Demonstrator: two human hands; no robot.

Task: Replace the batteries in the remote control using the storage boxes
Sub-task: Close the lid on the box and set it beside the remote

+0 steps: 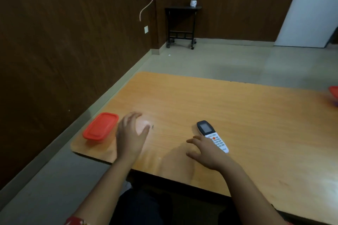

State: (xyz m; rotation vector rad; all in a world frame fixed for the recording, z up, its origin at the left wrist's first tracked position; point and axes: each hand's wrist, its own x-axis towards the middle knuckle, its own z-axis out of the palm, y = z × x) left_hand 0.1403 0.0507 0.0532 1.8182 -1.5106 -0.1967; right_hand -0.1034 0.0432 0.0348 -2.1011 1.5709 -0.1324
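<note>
At the near edge of the orange wooden table (219,107), both hands are empty and spread. The right hand (206,150) lies low with fingers splayed, its far side overlapping the lower end of the remote control (212,136); whether it touches the remote or only hovers over it cannot be told. The left hand (130,133) is raised a little above the tabletop, fingers loosely open and curved, holding nothing, just beside the red-lidded storage box (100,126) at the table's left corner. The remote lies face up, its dark screen pointing away and its white keypad toward the person, so the battery cover on its back is hidden and looks unopened. The box lid sits flat and closed. A second red container (333,92) shows only as a sliver at the far right edge of the table, well apart from the hands; its contents cannot be seen. No batteries are visible anywhere. By this layout the task seems barely begun: the remote has yet to be picked up and turned over, its cover removed, the old cells taken out, a box opened, fresh cells fitted and the cover closed.
</note>
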